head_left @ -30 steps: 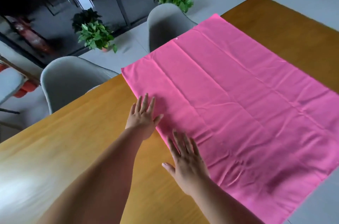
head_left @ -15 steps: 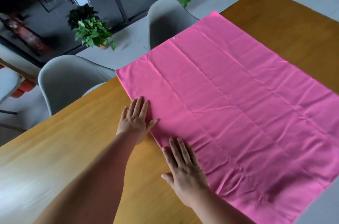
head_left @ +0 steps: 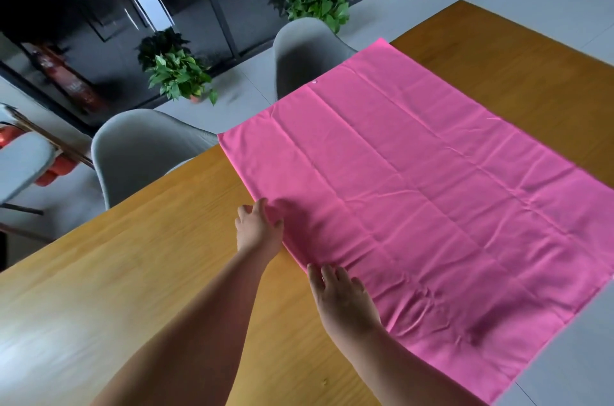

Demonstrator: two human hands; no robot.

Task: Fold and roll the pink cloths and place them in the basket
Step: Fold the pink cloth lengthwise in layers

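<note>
Cloth (head_left: 415, 189) lies spread flat on the bench (head_left: 133, 272). Our left hand (head_left: 259, 231) pinches its short edge. Our right hand (head_left: 344, 297) curls fingers at the same edge, but we can't tell its grip. Two hands there likely keep the first fold even.

Pink cloth (head_left: 415, 193) spread flat, creased.

It looks like an office meeting room; a long wooden table (head_left: 133, 272) has grey chairs (head_left: 139, 146) beside it; dark glass walls (head_left: 186, 7), potted plants (head_left: 179, 76) and a red fire extinguisher (head_left: 69, 86) stand behind.
</note>
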